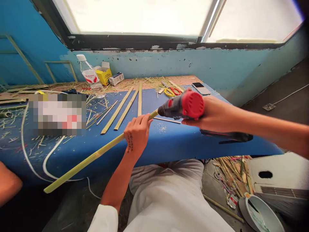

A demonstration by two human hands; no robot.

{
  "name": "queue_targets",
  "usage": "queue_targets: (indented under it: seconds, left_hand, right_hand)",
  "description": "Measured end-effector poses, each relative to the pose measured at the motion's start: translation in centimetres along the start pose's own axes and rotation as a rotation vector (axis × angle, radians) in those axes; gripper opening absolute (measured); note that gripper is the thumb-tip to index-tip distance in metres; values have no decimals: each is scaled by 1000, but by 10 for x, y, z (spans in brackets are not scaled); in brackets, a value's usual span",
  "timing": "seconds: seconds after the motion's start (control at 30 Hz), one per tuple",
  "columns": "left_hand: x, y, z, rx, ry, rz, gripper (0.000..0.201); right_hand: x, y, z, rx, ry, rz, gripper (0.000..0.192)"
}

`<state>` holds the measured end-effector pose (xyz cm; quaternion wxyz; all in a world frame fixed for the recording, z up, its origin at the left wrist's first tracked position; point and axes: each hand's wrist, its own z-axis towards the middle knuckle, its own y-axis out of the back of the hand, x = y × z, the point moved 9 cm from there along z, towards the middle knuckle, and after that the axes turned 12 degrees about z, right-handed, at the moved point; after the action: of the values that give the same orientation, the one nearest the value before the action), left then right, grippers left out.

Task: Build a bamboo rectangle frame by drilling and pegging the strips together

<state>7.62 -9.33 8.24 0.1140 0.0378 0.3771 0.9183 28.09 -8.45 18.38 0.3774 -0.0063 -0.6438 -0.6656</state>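
Note:
My left hand (137, 132) is wrapped around a long bamboo strip (93, 158) near its far end. The strip slants down to the left, past the table's front edge. In my right hand (214, 109) is a red and black cordless drill (180, 104), pointing left. The drill's nose meets or overlaps the strip's end just beyond my left fingers; the bit itself cannot be made out. Beyond my left hand lie several flat bamboo strips (118, 111). A little pale dust (163, 128) is on the blue table covering below the drill.
On the table (154, 145) are scissors (172, 91), a phone (201, 88), a water bottle (91, 77), a yellow box (103, 75) and bamboo shavings. A white cable (23, 129) loops at left, near another person's arm (8, 183). Bamboo scraps (238, 174) and a basin (260, 214) are lower right.

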Motion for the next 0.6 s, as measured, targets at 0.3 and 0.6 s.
queue_targets:
  seconds: [0.3, 0.6]
  left_hand:
    - [-6, 51, -6, -20, 42, 24, 21]
    - [-37, 76, -4, -138, -203, 84, 17]
  right_hand:
    - [23, -39, -95, -323, 314, -12, 16]
    - [-11, -69, -139, -580, 247, 203, 29]
